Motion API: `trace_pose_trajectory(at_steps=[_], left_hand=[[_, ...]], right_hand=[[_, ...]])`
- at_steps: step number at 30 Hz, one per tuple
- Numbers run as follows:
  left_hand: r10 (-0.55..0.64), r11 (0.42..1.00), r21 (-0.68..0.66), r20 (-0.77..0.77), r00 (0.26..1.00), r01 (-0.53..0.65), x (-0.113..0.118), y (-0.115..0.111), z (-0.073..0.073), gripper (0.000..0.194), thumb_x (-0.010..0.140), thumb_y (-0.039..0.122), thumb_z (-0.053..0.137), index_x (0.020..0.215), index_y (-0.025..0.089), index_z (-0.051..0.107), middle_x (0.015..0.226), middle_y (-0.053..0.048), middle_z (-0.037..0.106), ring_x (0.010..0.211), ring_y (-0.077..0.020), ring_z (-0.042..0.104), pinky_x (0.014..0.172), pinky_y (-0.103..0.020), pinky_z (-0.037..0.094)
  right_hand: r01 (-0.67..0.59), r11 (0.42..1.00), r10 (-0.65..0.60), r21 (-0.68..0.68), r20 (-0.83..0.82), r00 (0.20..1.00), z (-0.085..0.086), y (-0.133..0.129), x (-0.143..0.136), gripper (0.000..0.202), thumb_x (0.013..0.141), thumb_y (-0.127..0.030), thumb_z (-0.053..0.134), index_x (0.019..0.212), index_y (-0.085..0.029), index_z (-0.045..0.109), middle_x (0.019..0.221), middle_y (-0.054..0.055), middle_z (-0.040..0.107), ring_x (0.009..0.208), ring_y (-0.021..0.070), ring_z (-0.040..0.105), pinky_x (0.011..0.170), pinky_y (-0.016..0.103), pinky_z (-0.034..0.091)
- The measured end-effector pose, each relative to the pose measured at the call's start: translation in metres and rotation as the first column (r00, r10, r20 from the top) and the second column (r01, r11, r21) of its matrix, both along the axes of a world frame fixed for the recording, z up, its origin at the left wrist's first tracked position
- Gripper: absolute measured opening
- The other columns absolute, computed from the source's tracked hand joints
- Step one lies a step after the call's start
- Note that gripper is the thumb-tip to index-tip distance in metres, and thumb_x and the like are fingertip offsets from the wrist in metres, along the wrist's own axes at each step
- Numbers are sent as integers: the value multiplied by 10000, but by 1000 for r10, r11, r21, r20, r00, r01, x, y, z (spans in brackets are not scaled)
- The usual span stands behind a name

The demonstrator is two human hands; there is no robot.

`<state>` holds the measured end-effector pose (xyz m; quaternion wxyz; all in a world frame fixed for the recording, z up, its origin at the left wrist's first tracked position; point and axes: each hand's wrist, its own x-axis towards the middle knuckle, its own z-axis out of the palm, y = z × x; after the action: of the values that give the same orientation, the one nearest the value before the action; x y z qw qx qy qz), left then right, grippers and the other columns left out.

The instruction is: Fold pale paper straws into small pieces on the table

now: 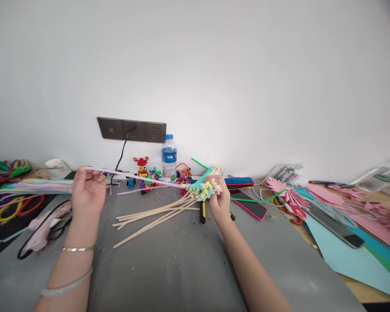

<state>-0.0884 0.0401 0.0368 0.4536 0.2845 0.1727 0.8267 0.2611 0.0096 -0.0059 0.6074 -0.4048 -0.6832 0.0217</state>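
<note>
My left hand (89, 190) is raised at the left, its fingers pinched on one end of a long lilac pipe cleaner (136, 177). That pipe cleaner stretches almost straight across to a bundle of pastel pipe cleaners (204, 190), whose yellow, pink and white tips cluster together. Around the bundle's right side, my right hand (219, 197) is closed. Several beige strips (156, 211) fan out over the grey mat to the lower left of the bundle; I cannot tell whether they are joined to it. Black-and-yellow handles (203, 212) show just below the bundle.
A water bottle (169, 158) and small pipe-cleaner figures (141, 167) stand by the wall. A pink glue gun (40, 229) with its cord lies left. Rightward are a red-edged phone (250, 208), folded pink paper (287, 193), another phone (333, 225) and blue paper (344, 260).
</note>
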Motion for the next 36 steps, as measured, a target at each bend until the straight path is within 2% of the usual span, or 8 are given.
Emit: trace_pose_trajectory(at_steps=[7,12,16,20,25,28,31,36], left_hand=[[80,986,-153,131,988,-60,-12,8,-1,170,923,144,536,755,165,523,612,86,625,581,7,589,526,-18,434],[-94,918,-395,-276,957,-24,15,6,-11,75,758,169,673,763,152,601,657,17,679,540,-63,579,509,-134,453],[-237,892,-374,-864,443,-253,21,3,-25,197,682,350,684,735,166,637,583,-7,671,466,-123,498,465,-222,344],[-274,856,-281,-958,79,-433,7,9,-34,239,685,419,602,733,188,641,473,9,612,497,-192,541,526,-263,344],[-159,866,-199,-979,125,-459,21,8,-32,328,731,438,599,938,188,641,498,18,600,542,-205,562,585,-279,383],[-215,955,-260,-939,270,-141,62,-10,-27,333,739,445,641,948,186,658,691,-34,679,688,-215,623,662,-291,452],[-350,935,-319,-905,241,157,105,-32,-28,310,751,416,672,966,192,683,932,-77,699,845,-227,637,687,-284,487],[-460,883,-395,-838,294,254,137,-50,-46,338,780,430,666,1005,179,666,946,-69,691,786,-203,647,664,-264,506]], right_hand=[[15,998,5,68,-284,959,7,2,10,163,868,-212,418,858,-202,581,816,54,583,781,216,554,773,385,455],[44,997,-19,63,-352,936,7,4,16,150,862,-232,446,873,-194,591,859,68,602,807,221,565,750,377,464],[15,998,2,60,-276,961,8,2,11,157,866,-215,412,854,-201,568,834,62,578,793,216,553,746,377,464],[-7,1000,11,25,-172,985,8,1,7,188,878,-222,377,863,-196,562,859,77,573,825,226,552,766,391,456],[-19,1000,19,15,-40,999,5,-1,3,218,902,-219,357,910,-200,574,895,89,602,863,245,565,802,421,442],[-65,998,63,19,103,993,4,-3,-2,231,908,-202,344,945,-205,572,930,95,608,903,253,561,814,432,430],[-117,993,115,0,211,971,5,-6,-7,246,906,-182,339,979,-208,573,957,97,606,920,251,552,826,433,420],[-157,987,156,-18,270,950,7,-8,-11,282,893,-136,339,1015,-222,577,976,89,611,928,247,543,830,423,408]])
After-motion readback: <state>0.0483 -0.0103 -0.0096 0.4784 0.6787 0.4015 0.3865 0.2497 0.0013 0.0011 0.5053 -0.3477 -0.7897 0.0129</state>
